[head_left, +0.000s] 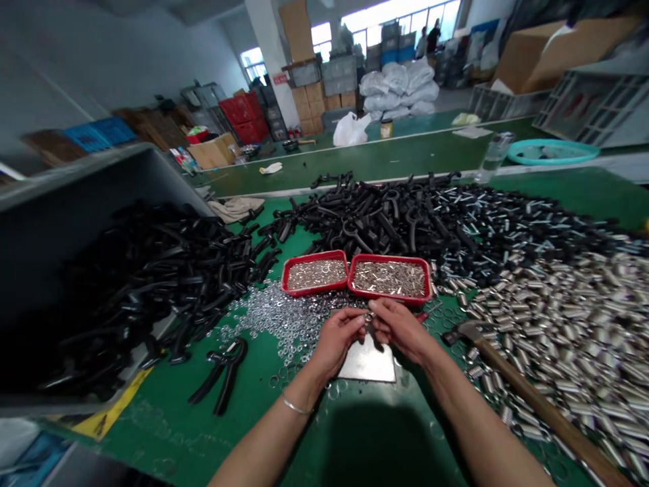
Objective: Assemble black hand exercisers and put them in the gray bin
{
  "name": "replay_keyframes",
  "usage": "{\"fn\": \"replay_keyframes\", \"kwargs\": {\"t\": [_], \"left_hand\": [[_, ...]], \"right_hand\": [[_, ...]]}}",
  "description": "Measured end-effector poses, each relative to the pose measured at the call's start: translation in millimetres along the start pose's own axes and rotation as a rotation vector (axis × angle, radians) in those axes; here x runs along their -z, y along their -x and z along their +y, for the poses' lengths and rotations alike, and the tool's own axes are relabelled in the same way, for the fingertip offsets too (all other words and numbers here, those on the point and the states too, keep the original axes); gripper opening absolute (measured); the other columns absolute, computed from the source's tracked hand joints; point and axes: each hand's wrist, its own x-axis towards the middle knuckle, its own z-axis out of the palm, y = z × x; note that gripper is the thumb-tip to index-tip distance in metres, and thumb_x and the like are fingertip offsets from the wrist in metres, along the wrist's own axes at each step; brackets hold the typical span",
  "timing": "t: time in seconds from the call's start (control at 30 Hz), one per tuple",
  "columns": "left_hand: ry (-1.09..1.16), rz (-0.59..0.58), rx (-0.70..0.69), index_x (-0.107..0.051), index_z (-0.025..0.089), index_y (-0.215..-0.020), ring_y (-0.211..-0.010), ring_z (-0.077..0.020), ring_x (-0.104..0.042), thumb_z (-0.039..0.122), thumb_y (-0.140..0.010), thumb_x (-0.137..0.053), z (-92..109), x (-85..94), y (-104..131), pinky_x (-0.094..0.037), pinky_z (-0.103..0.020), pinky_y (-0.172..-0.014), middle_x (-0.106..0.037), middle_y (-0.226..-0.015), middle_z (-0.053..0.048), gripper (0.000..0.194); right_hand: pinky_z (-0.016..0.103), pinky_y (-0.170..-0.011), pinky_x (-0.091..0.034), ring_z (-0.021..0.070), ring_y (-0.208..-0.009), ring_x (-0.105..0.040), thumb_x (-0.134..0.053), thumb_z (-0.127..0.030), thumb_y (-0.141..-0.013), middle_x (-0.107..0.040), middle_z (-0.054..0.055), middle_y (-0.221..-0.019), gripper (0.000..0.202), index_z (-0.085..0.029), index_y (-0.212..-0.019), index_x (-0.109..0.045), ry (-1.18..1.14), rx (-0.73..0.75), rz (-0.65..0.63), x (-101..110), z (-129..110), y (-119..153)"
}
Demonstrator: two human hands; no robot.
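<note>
My left hand (341,338) and my right hand (398,329) meet over a flat metal plate (372,365) on the green bench. Their fingertips pinch a small metal part (369,316), too small and too covered to name exactly. Just beyond my fingers stand two red trays, the left tray (288,276) and the right tray (428,279), both filled with tiny metal pieces. Loose washers and nuts (274,318) spread to the left of my left hand. To the right lies a hammer (527,389) with a wooden handle.
A grey bin (167,169) full of black handles stands at the left. A black hinged tool (223,372) lies before it. Black parts (375,210) are heaped behind the trays, with metal springs (572,318) piled at the right. A bottle (494,157) stands farther back.
</note>
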Motion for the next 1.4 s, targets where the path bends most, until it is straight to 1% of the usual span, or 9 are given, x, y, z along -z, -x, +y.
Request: {"fn": "replay_keyframes", "kwargs": {"t": [0.13, 0.33, 0.53, 0.73, 0.9, 0.93, 1.03, 1.27, 1.4], "left_hand": [[-0.229, 0.031, -0.135, -0.072, 0.016, -0.1, -0.073, -0.0132, -0.061, 0.033, -0.082, -0.075, 15.5, 5.3, 8.1, -0.049, -0.027, -0.073, -0.068, -0.083, -0.004, 0.025], [-0.808, 0.095, -0.586, -0.072, 0.021, -0.102, -0.095, -0.0195, -0.064, 0.028, -0.094, -0.061, 29.9, 16.0, 24.6, -0.051, -0.036, -0.088, -0.069, -0.1, -0.007, 0.015], [-1.123, 0.009, -0.851, -0.063, 0.02, -0.115, -0.103, -0.0202, -0.06, 0.021, -0.098, -0.052, 23.7, 31.8, 36.9, -0.052, -0.039, -0.091, -0.066, -0.105, -0.009, 0.02], [-1.287, -0.021, -0.656, -0.055, 0.023, -0.128, -0.114, -0.0226, -0.058, 0.028, -0.098, -0.052, 45.0, 69.0, 47.1, -0.048, -0.04, -0.1, -0.064, -0.12, -0.01, 0.03], [-1.752, 0.621, -0.223, -0.063, 0.017, -0.119, -0.118, -0.0287, -0.056, 0.019, -0.096, -0.045, 109.9, 192.4, 47.0, -0.041, -0.044, -0.105, -0.063, -0.121, -0.015, 0.029], [-1.858, 0.69, -0.027, -0.063, 0.017, -0.119, -0.117, -0.0294, -0.057, 0.017, -0.095, -0.043, 121.7, 216.0, 47.0, -0.042, -0.044, -0.104, -0.063, -0.12, -0.015, 0.032], [-1.873, 0.676, 0.102, -0.063, 0.013, -0.121, -0.11, -0.0305, -0.06, 0.014, -0.09, -0.044, 140.5, 264.9, 45.8, -0.044, -0.042, -0.098, -0.06, -0.119, -0.017, 0.036], [-1.807, 0.515, 0.195, -0.061, 0.014, -0.123, -0.094, -0.026, -0.063, 0.019, -0.077, -0.058, 158.5, 307.3, 34.9, -0.047, -0.037, -0.089, -0.063, -0.104, -0.01, 0.047], [-1.624, 0.628, 0.101, -0.059, 0.02, -0.119, -0.085, -0.0207, -0.062, 0.031, -0.079, -0.056, 182.7, 292.0, 37.3, -0.05, -0.038, -0.084, -0.062, -0.084, 0.002, 0.041]], "right_hand": [[0.02, -0.053, -0.05, 0.009, -0.059, -0.058, -0.077, -0.038, -0.081, -0.06, -0.002, -0.076, 0.032, -0.017, -0.1, -0.063, -0.056, -0.068, -0.125, -0.5, -2.8, 2.4], [0.024, -0.044, -0.048, 0.0116, -0.047, -0.059, -0.07, -0.044, -0.086, -0.063, -0.004, -0.071, 0.03, -0.022, -0.098, -0.054, 0.197, 0.114, -0.063, -14.0, -0.6, 4.2], [0.031, -0.066, -0.059, 0.0176, -0.072, -0.07, -0.071, -0.044, -0.085, -0.071, 0.003, -0.093, 0.036, -0.024, -0.112, -0.059, 0.384, 0.291, 0.029, -33.8, 0.1, 10.6], [0.038, -0.072, -0.06, 0.0227, -0.075, -0.071, -0.07, -0.049, -0.084, -0.073, 0.007, -0.093, 0.034, -0.025, -0.108, -0.066, 0.493, 0.256, 0.058, -35.7, -8.1, 16.7], [0.041, -0.08, -0.06, 0.0255, -0.087, -0.073, -0.068, -0.052, -0.085, -0.072, 0.009, -0.101, 0.039, -0.028, -0.115, -0.061, 0.521, 0.308, 0.121, -26.8, -15.3, 16.5], [0.041, -0.081, -0.059, 0.0256, -0.088, -0.073, -0.069, -0.052, -0.084, -0.072, 0.009, -0.101, 0.04, -0.028, -0.114, -0.061, 0.516, 0.304, 0.132, -26.1, -15.0, 14.7], [0.039, -0.08, -0.059, 0.0235, -0.085, -0.072, -0.073, -0.05, -0.081, -0.072, 0.007, -0.1, 0.038, -0.026, -0.108, -0.061, 0.46, 0.281, 0.138, -26.8, -11.9, 9.4], [0.035, -0.077, -0.059, 0.0186, -0.081, -0.071, -0.073, -0.042, -0.082, -0.07, 0.004, -0.097, 0.03, -0.024, -0.103, -0.061, 0.341, 0.251, 0.197, -19.4, -5.9, 8.4], [0.036, -0.072, -0.061, 0.0197, -0.08, -0.072, -0.073, -0.043, -0.082, -0.07, 0.004, -0.096, 0.033, -0.023, -0.104, -0.057, 0.271, 0.221, 0.224, -12.0, -0.4, 10.1]]}}
